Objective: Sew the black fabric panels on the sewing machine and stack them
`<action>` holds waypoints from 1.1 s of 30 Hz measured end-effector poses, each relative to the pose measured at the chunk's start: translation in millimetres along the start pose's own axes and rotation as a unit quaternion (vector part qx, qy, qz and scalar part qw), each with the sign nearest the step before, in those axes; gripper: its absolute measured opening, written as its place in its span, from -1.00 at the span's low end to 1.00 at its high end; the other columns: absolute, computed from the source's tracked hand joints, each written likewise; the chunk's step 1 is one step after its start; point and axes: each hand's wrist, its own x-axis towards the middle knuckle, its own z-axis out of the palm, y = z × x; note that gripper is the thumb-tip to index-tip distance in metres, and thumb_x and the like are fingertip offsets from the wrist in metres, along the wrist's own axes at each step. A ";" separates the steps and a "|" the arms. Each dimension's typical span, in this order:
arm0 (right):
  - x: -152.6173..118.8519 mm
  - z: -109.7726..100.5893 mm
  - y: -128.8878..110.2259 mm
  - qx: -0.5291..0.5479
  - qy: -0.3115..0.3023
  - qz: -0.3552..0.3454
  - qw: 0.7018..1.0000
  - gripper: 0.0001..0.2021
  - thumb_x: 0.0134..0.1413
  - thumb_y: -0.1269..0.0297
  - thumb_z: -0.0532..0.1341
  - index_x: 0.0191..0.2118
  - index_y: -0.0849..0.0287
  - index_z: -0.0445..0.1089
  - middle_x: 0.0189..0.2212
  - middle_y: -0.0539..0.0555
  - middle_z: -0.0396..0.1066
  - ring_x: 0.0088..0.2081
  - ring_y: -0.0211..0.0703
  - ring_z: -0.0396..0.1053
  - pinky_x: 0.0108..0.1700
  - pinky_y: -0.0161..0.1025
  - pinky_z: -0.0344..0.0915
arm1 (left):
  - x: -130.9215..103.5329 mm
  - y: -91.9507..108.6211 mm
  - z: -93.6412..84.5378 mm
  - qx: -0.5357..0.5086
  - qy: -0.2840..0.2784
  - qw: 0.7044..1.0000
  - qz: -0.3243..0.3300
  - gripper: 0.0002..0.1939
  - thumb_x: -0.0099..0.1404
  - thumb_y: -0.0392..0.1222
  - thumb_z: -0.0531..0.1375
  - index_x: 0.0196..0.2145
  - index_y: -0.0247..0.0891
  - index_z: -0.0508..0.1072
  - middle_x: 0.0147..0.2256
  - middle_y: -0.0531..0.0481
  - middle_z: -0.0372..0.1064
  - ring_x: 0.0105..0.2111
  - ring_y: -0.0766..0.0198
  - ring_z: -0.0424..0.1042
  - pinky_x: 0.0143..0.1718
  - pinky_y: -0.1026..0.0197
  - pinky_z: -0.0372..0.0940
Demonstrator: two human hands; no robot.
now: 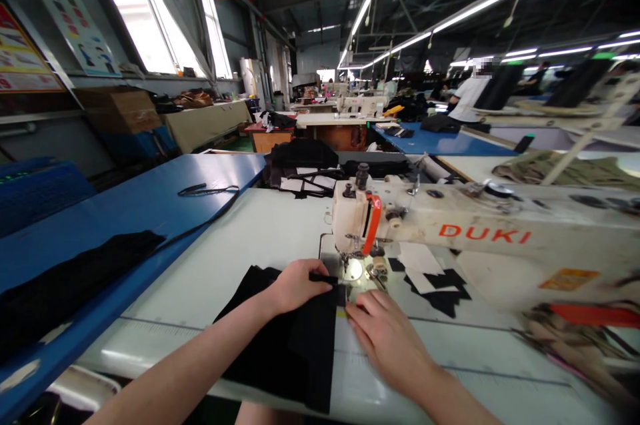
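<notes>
My left hand (300, 286) is closed on a piece of black fabric (300, 351), thumb and fingers pinching a folded strip at its upper edge. The fabric lies flat on the pale table of a sewing machine (357, 218) and hangs over the front edge. My right hand (383, 331) rests just right of the fabric, fingers bent together, fingertips by a small dark tab (342, 295) at its edge. What these fingertips grip, if anything, is hidden. Both hands are just in front of the lit needle area (354, 270).
Black and white scraps (435, 278) lie under the machine arm. A blue table (200, 175) on the left holds black cloth (75, 265) and a thin black strap (207, 191). Behind the machine is a dark fabric pile (303, 161). A person in white (470, 98) stands farther back.
</notes>
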 end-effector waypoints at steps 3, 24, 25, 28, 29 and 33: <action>0.9 1.0 0.2 -0.008 -0.003 0.000 1.000 -0.83 0.18 0.40 0.05 -0.19 0.14 0.36 -0.31 0.07 0.26 -0.20 -0.06 0.19 -0.13 -0.06 0.23 | 0.0 5.6 7.1 0.042 0.003 0.999 -0.027 -0.85 0.07 -0.14 0.24 -0.36 -0.20 0.48 -0.37 0.09 0.46 -0.33 0.22 0.41 -0.33 0.26 0.22; 0.9 3.7 7.0 0.053 0.059 -0.001 0.997 -0.74 0.19 0.46 0.01 -0.07 0.18 0.35 -0.31 0.10 0.31 -0.21 -0.09 0.23 -0.14 -0.11 0.26 | 7.2 1.0 16.3 0.112 0.027 0.993 -0.023 -0.83 0.07 -0.14 0.23 -0.33 -0.17 0.48 -0.32 0.06 0.48 -0.28 0.17 0.44 -0.30 0.24 0.26; 2.4 3.8 6.8 0.046 0.060 -0.001 0.997 -0.73 0.19 0.46 0.00 -0.06 0.18 0.34 -0.30 0.10 0.31 -0.21 -0.09 0.23 -0.13 -0.10 0.26 | 7.3 0.2 16.9 0.114 0.027 0.993 -0.018 -0.84 0.07 -0.15 0.23 -0.33 -0.17 0.47 -0.33 0.06 0.47 -0.29 0.16 0.44 -0.30 0.24 0.27; 7.0 4.5 5.3 0.015 0.044 -0.009 0.999 -0.75 0.18 0.44 0.03 -0.09 0.16 0.36 -0.30 0.11 0.31 -0.19 -0.06 0.24 -0.13 -0.08 0.27 | 5.7 -1.7 19.5 0.128 0.029 0.991 -0.002 -0.86 0.10 -0.17 0.23 -0.32 -0.17 0.46 -0.34 0.06 0.46 -0.32 0.17 0.43 -0.32 0.22 0.27; 8.0 4.8 4.7 0.006 0.039 -0.012 0.999 -0.76 0.17 0.44 0.05 -0.11 0.16 0.38 -0.30 0.11 0.30 -0.20 -0.06 0.24 -0.13 -0.09 0.27 | 4.3 -1.9 20.4 0.138 0.039 0.990 0.011 -0.86 0.11 -0.17 0.23 -0.32 -0.17 0.45 -0.33 0.05 0.46 -0.32 0.17 0.43 -0.30 0.21 0.27; 9.1 5.4 3.6 -0.007 0.030 -0.019 0.999 -0.76 0.15 0.45 0.06 -0.10 0.16 0.37 -0.29 0.10 0.29 -0.20 -0.07 0.23 -0.13 -0.09 0.27 | -5.1 0.5 21.5 0.231 0.108 0.956 0.142 -0.87 0.22 -0.24 0.19 -0.24 -0.20 0.42 -0.21 -0.01 0.41 -0.17 0.15 0.36 -0.11 0.11 0.21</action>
